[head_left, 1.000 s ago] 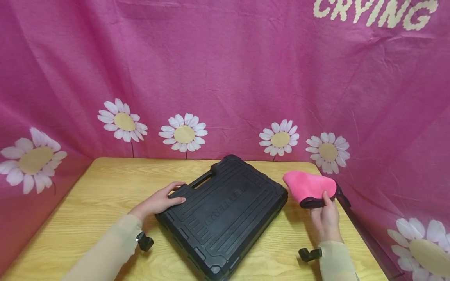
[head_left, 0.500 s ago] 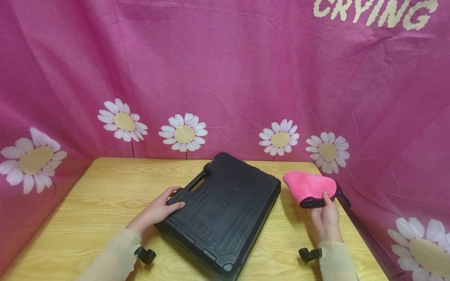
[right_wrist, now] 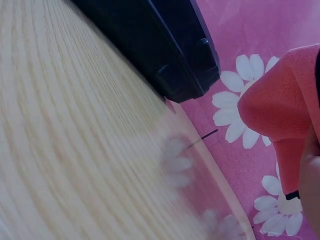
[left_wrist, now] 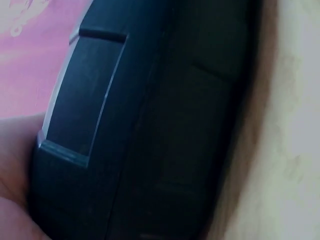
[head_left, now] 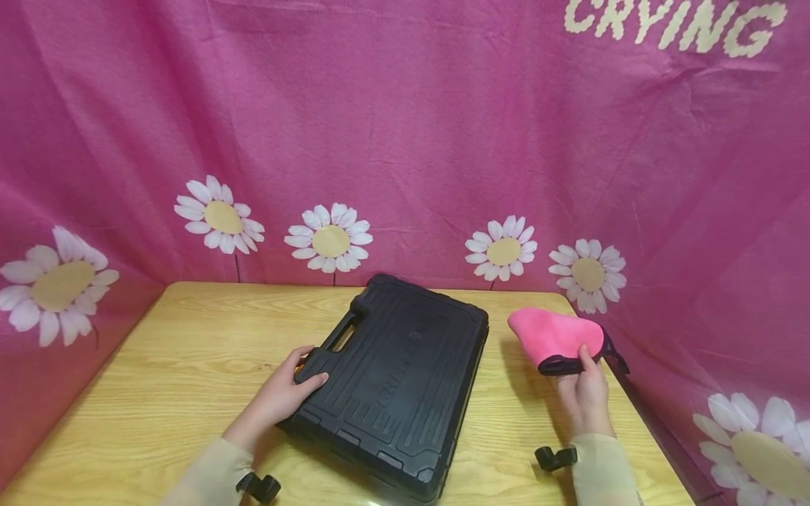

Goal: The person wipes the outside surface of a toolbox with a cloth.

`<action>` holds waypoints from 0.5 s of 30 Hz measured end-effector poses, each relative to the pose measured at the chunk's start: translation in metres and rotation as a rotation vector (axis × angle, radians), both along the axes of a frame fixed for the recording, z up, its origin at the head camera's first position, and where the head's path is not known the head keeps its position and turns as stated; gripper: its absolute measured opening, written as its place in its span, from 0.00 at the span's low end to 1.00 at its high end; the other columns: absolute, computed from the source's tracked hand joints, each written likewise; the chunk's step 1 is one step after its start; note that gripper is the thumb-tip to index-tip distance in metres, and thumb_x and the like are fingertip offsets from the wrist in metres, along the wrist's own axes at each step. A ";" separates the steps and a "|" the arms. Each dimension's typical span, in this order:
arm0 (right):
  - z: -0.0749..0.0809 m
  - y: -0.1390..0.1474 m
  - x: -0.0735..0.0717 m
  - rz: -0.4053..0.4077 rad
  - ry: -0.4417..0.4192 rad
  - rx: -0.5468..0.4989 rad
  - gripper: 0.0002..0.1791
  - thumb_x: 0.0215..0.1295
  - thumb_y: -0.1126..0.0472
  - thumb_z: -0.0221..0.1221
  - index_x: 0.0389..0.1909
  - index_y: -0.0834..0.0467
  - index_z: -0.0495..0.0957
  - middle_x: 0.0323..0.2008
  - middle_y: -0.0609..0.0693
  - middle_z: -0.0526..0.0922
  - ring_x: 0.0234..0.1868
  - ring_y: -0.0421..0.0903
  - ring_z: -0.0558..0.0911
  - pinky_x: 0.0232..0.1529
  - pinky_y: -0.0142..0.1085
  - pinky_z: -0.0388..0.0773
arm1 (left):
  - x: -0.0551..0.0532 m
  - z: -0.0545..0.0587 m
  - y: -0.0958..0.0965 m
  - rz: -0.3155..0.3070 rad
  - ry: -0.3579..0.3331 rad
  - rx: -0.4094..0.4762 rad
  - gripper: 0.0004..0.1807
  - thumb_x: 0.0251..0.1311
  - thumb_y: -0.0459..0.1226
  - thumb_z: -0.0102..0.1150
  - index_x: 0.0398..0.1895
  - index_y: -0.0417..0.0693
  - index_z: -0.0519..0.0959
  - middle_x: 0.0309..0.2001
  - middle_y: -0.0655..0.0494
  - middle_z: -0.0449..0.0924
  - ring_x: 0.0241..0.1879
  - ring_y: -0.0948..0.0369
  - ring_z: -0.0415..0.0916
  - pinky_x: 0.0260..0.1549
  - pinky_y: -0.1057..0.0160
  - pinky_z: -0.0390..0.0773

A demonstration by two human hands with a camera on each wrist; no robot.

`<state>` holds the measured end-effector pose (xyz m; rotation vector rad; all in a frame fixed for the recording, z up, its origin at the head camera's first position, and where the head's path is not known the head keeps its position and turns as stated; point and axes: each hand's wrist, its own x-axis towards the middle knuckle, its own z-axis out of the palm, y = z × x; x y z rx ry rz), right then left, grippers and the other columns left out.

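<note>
A black hard-plastic carrying case (head_left: pixel 395 379) with raised lettering lies slanted on the table in the head view. My left hand (head_left: pixel 281 393) grips its left edge beside the handle, thumb on top and fingers over the side. Close up in the left wrist view are the side of the case (left_wrist: pixel 150 125), one latch (left_wrist: pixel 85 97) and part of my hand (left_wrist: pixel 12 165). On the right, my right hand (head_left: pixel 585 397) holds a folded pink cloth (head_left: pixel 550 337) with black edging above the table, thumb on top. The right wrist view shows this cloth (right_wrist: pixel 277 100) apart from the case.
The wooden table (head_left: pixel 190 351) ends at a pink curtain (head_left: pixel 405 126) printed with daisies, which also hangs along both sides. Past the case, its far corner lies near the table's back edge. A small black camera mount (head_left: pixel 259 486) sits on each wrist.
The case has turned and its far end has shifted left, with my left hand still on its edge. My left arm has drawn slightly nearer. The right hand and pink cloth stay almost still.
</note>
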<state>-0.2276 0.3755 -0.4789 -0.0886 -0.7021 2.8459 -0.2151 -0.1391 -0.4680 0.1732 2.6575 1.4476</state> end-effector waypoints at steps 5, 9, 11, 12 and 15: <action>-0.001 -0.001 0.001 0.006 0.021 0.028 0.31 0.84 0.57 0.42 0.80 0.35 0.44 0.59 0.38 0.83 0.82 0.33 0.48 0.80 0.31 0.44 | 0.005 -0.001 0.002 0.051 0.008 -0.001 0.39 0.70 0.46 0.63 0.76 0.39 0.61 0.70 0.31 0.69 0.63 0.40 0.75 0.60 0.40 0.75; -0.001 -0.003 0.001 0.017 0.032 0.035 0.32 0.84 0.57 0.43 0.80 0.35 0.44 0.60 0.38 0.82 0.81 0.32 0.50 0.80 0.30 0.46 | 0.009 0.000 0.005 0.083 0.006 0.009 0.38 0.70 0.46 0.62 0.76 0.38 0.61 0.70 0.29 0.68 0.66 0.37 0.72 0.63 0.38 0.73; -0.001 -0.003 0.001 0.024 0.039 0.029 0.32 0.84 0.57 0.42 0.81 0.35 0.43 0.59 0.38 0.83 0.82 0.32 0.47 0.80 0.30 0.45 | 0.011 0.000 0.007 0.100 0.008 0.011 0.38 0.70 0.46 0.62 0.76 0.37 0.60 0.70 0.28 0.67 0.67 0.35 0.71 0.63 0.38 0.72; -0.001 -0.003 0.000 0.028 0.042 0.029 0.32 0.84 0.57 0.41 0.81 0.35 0.42 0.59 0.38 0.83 0.82 0.32 0.46 0.80 0.30 0.44 | 0.013 0.000 0.008 0.110 0.008 0.009 0.38 0.70 0.45 0.62 0.76 0.37 0.60 0.70 0.28 0.67 0.67 0.35 0.70 0.63 0.37 0.72; -0.001 -0.004 -0.001 0.029 0.039 0.019 0.33 0.85 0.57 0.39 0.82 0.35 0.40 0.57 0.39 0.84 0.82 0.33 0.43 0.80 0.31 0.41 | 0.016 0.000 0.011 0.139 0.014 0.002 0.38 0.71 0.45 0.62 0.76 0.36 0.60 0.71 0.27 0.67 0.68 0.34 0.69 0.64 0.36 0.71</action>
